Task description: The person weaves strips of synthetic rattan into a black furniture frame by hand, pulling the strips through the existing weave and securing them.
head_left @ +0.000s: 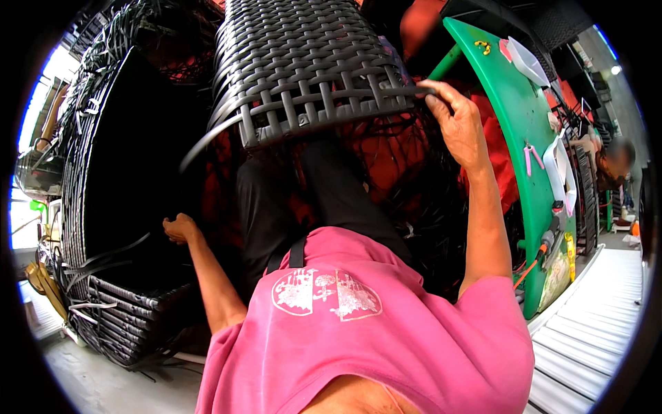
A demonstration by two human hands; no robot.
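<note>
A dark grey woven wicker piece [303, 52], probably part of a furniture frame, stands before me, its near edge woven more loosely. At its right corner my right hand [458, 127] pinches the end of a flat dark weaving strip between thumb and fingers. From the left side of that edge a strip tail [210, 141] curves down and to the left. My left hand [181, 228] hangs low on the left with fingers curled, in front of a dark space. What it holds, if anything, is lost against the black.
Stacked black wicker pieces [127, 314] with loose strip ends rise on my left. A green table [507, 131] on the right carries pink-handled snips [531, 159], white trays [557, 169] and a corded tool [548, 241]. Red material and loose strips lie below. Another person is at far right.
</note>
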